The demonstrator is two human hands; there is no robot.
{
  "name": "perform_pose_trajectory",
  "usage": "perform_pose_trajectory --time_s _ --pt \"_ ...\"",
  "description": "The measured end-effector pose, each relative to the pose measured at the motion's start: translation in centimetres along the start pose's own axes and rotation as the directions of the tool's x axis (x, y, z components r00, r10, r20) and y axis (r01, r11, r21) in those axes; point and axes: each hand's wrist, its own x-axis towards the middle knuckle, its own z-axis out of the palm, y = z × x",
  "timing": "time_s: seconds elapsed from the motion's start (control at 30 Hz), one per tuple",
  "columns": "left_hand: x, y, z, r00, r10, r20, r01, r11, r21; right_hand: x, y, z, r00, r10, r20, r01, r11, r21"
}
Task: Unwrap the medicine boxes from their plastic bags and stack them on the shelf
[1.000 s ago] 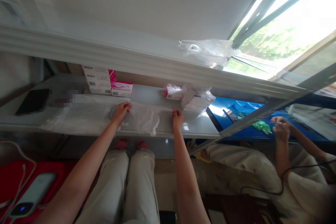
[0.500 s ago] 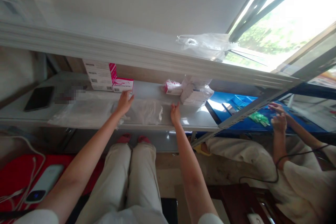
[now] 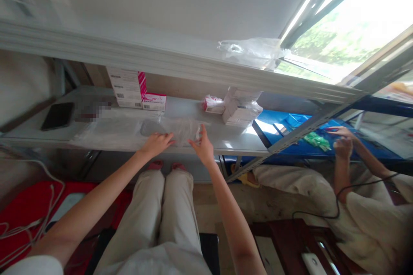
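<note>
Right hand (image 3: 203, 146) shifted toward left hand (image 3: 157, 143), by clear plastic (image 3: 183, 128); right grip spread, left grip unclear; box (image 3: 155, 102) print unreadable.

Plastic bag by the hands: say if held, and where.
Cannot tell: left hand may touch plastic bag at near edge; right hand is open by the bag's right end.

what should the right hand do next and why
Perhaps smooth the clear plastic flat with the right hand: the plastic looks wrinkled on the shelf, and that hand is open at the plastic's right end, thumb and forefinger apart, with the left hand close by.
</note>
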Motion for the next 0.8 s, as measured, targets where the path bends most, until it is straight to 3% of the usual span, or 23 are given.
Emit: perform_pose_trajectory --time_s 0.1,0.2,0.63,0.7,0.8 --pt "0.1 -0.2 0.1 0.999 0.053 -0.009 -0.052 0.996 0.073 0.1 -0.2 0.5 0.994 0.036 0.101 -0.022 0.99 -0.137" --pt "0.3 -0.2 0.1 0.997 0.073 -0.041 -0.068 0.993 0.1 -0.1 0.0 1.0 0.987 0.067 0.148 -0.041 0.985 -0.168" --pt "1.0 1.2 0.1 0.998 0.048 -0.048 -0.045 0.996 0.071 -0.5 0.8 1.1 0.979 -0.082 0.186 0.065 0.993 0.097" --pt "0.9 0.8 0.4 0.998 0.046 -0.035 -0.043 0.996 0.075 -0.5 1.0 1.1 0.987 -0.03 0.16 0.021 0.998 0.06" --pt "0.6 -0.3 1.0 0.997 0.047 -0.054 -0.042 0.994 0.097 -0.4 2.0 0.5 0.99 0.135 0.026 -0.134 0.99 -0.047"
